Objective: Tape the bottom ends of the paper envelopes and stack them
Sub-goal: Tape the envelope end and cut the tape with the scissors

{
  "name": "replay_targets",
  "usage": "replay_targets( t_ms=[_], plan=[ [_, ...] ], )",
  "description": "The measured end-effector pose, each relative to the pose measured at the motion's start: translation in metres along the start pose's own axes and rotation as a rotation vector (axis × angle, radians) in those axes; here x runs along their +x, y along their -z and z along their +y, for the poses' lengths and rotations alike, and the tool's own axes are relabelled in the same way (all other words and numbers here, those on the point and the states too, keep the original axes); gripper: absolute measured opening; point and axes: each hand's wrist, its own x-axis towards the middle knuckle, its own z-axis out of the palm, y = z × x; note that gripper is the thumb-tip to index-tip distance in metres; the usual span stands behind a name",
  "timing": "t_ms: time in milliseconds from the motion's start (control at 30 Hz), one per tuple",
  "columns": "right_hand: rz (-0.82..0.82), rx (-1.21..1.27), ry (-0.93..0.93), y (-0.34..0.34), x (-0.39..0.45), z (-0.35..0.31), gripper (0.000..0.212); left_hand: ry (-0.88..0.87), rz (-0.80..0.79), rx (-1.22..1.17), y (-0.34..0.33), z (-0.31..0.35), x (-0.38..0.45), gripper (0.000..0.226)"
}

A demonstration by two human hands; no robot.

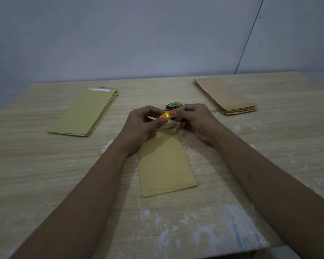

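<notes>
Left hand (138,121): fingers pinch one end of a short orange tape strip (166,115)
Right hand (194,118): fingers pinch the strip's other end
Envelope (166,165): lies flat at the worktop's (45,174) middle, its far end under both hands
Left stack (84,113): envelopes near the far left corner
Right stack (226,96): envelopes near the far right corner
Scissors (173,105): just behind the hands, partly hidden

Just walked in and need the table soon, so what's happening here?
A person is taping envelopes. Both hands, left hand and right hand, pinch a strip of tape above the far end of one envelope lying on the table. Scissors lie behind, with envelope stacks at left and right.
</notes>
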Motion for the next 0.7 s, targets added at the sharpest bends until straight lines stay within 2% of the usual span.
replay_targets(
  t_ms=[167, 300, 467, 600, 700],
  plan=[
    [-0.032, 0.06, -0.017, 0.001, 0.0014, 0.0001, 0.012, 0.025, -0.005, 0.061, -0.0025, -0.0017, -0.0004, 0.007],
    [-0.024, 0.015, -0.01, 0.0019, 0.0023, 0.0003, 0.012, 0.023, 0.027, 0.047, -0.0034, -0.0057, 0.0026, 0.008],
    [-0.092, -0.067, -0.021, -0.0014, -0.001, -0.0014, 0.016, -0.011, 0.037, 0.06, -0.0015, -0.0071, 0.0041, 0.009],
    [-0.046, -0.055, -0.055, -0.0039, -0.0029, -0.0056, 0.014, -0.02, 0.033, 0.076, -0.0023, -0.0075, 0.0042, 0.009],
    [0.021, 0.003, -0.085, -0.0057, -0.003, -0.0082, 0.038, -0.036, 0.054, 0.099, -0.0035, -0.0067, 0.0033, 0.007]
  ],
)
